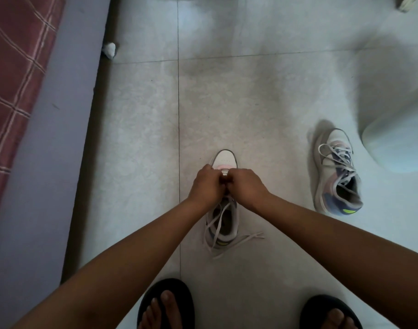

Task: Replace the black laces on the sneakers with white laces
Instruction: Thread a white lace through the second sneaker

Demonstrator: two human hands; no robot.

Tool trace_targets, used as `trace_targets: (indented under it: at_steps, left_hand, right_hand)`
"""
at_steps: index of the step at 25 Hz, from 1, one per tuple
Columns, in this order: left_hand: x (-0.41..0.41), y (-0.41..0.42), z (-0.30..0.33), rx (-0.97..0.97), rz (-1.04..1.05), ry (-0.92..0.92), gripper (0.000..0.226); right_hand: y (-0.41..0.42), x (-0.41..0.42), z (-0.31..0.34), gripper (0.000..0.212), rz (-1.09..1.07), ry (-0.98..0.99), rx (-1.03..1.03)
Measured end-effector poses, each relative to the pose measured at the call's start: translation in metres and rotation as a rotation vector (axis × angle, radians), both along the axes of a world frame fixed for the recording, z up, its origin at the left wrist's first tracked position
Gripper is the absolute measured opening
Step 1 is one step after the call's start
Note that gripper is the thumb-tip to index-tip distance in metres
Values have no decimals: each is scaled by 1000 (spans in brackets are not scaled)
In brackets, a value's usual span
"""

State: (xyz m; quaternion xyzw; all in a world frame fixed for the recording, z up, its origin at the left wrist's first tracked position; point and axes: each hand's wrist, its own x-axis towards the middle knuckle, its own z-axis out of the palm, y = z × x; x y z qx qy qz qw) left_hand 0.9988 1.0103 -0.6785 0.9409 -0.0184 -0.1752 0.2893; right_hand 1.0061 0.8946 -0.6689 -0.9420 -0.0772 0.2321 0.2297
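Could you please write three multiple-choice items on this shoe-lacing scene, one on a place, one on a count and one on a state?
1. Where does the second sneaker lie relative to the sneaker being laced?
A. To its right on the floor
B. On the bed
C. Under it

2. How many sneakers are in view?
A. One
B. Two
C. Four

3. What are the left hand and right hand doing?
A. Resting flat on the floor
B. Hanging idle at the person's sides
C. Working with curled fingers at the white lace near the toe end

Answers: 1 A, it sits on the tiled floor to the right, apart from the other. 2 B, one lies under the hands and one to the right. 3 C, both hands meet over the front eyelets, while loose lace ends trail at the heel.
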Motion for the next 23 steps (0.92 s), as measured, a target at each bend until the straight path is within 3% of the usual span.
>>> trace_targets:
  at_steps: [4,9,16,21,23]
  left_hand:
    - [12,2,2,-23,68,125,18]
    - [0,9,-2,-122,71,49,20]
    - [-33,11,-18,-305,318,-8,8]
    - [-10,15,-15,-208,149,-23,11]
    - [-8,14,-15,-180,176,-16,9]
  right_hand:
    - [23,8,7,34,181,22,-192]
    - [16,-7,-2,33,260,-103,-222]
    - [-29,-16,-13,19,139,-48,80]
    - [-27,1,-9,14,97,-60,135]
    - [-29,1,-9,13,32,-28,134]
